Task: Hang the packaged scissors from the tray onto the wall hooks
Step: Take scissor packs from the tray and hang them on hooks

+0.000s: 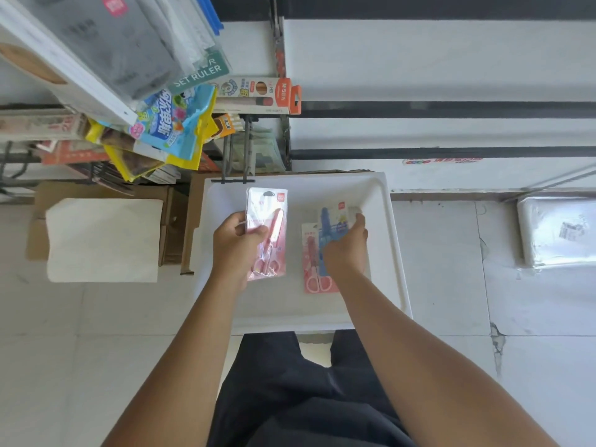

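A white tray stands in front of me at waist height. My left hand grips a clear pack of pink scissors and holds it just above the tray's left half. My right hand closes on a pack of blue scissors lying in the tray's right half. Another pink scissors pack lies partly under the blue one. Two dark wall hooks stick out bare just beyond the tray's far left corner.
Stationery packs hang on the wall rack at upper left: a ruler set, a blue bag, a pencil box. Cardboard boxes with a white sheet on top sit left of the tray. A wrapped white bundle lies at right.
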Motion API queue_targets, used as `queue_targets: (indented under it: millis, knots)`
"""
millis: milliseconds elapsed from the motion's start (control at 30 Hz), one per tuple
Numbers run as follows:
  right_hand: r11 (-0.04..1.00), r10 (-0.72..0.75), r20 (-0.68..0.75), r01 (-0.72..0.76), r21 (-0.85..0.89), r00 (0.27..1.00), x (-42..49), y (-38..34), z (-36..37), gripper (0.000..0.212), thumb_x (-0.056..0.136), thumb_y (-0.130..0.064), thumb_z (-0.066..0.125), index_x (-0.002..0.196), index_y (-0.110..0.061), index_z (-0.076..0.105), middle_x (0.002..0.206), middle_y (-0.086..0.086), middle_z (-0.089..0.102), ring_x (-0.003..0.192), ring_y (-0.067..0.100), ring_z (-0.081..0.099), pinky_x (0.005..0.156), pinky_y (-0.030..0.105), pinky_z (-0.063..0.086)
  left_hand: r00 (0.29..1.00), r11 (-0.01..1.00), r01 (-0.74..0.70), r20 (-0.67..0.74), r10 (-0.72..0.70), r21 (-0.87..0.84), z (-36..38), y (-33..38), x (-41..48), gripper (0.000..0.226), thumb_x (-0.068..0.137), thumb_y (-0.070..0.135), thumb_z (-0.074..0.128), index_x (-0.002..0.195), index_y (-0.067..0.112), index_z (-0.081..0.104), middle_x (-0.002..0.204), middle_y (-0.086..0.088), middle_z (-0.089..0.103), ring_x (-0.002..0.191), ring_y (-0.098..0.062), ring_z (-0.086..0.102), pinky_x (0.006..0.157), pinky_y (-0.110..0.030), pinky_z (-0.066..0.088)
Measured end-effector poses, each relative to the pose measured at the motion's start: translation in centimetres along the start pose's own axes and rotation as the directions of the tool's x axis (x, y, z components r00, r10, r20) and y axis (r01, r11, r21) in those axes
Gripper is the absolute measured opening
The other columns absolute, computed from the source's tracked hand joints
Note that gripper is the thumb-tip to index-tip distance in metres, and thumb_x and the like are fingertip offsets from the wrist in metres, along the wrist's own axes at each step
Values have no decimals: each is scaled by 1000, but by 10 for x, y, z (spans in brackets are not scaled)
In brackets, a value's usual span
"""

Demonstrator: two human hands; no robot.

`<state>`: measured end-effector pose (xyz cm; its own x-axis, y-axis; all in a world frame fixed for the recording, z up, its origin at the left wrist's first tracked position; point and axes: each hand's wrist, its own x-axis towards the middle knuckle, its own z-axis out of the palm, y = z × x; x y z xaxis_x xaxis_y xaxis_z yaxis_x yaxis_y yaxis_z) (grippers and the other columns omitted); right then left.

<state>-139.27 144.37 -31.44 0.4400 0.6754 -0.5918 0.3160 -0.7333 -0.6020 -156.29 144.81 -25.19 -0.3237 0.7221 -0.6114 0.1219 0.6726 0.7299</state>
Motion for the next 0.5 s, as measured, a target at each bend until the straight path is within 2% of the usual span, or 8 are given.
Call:
queue_targets:
  millis: [100,167,267,333,367,433,500]
  knots:
    - [997,-32,103,25,75,994,-6,-8,-14,40,94,3,47,129,-13,57,101,5,66,75,20,61,56,26,47,1000,999,-9,5,9,-39,-6,8,-12,18,94,14,65,111,22,64,106,3,72,88,-16,71,58,-28,54]
    - [992,-70,120,56,115,990,-15,-17,-26,29,98,-2,47,119,-13,62,94,5,68,65,14,59,49,21,42,1000,998,-15,15,16,-68,-10,16,-23,21,93,13,66,113,22,64,111,-1,73,92,-19,72,63,-31,56]
    - [969,-58,154,19,246,986,-33,-32,-47,24,100,-4,49,114,-20,59,103,2,69,77,12,66,47,18,49,998,994,-34,53,40,-99,-17,31,-39,24,94,14,66,117,21,64,111,0,73,93,-19,72,65,-32,57]
    - [945,-76,162,19,325,984,-46,-43,-64,27,99,-1,49,105,-24,61,105,3,73,84,17,72,55,24,58,994,990,-63,80,73,-123,-23,42,-50,22,93,11,66,112,22,66,105,3,74,88,-15,73,62,-28,55]
    - [934,-93,171,27,356,981,-52,-49,-73,30,98,0,50,98,-27,62,104,3,74,83,17,74,60,28,61,991,988,-80,95,93,-132,-26,48,-55,22,92,9,66,108,23,67,103,4,75,88,-15,73,61,-27,55]
    - [907,-122,185,33,420,975,-69,-61,-91,31,99,0,52,89,-28,61,92,-1,74,70,8,75,57,25,59,984,981,-109,124,129,-158,-31,59,-66,23,91,4,67,101,24,69,98,5,76,88,-17,74,65,-29,56]
    - [875,-142,182,38,482,973,-85,-71,-107,28,100,-1,53,89,-26,61,88,-2,74,65,6,75,57,26,59,973,972,-147,149,175,-182,-38,70,-76,24,90,2,66,96,25,70,93,8,78,83,-12,74,72,-31,56]
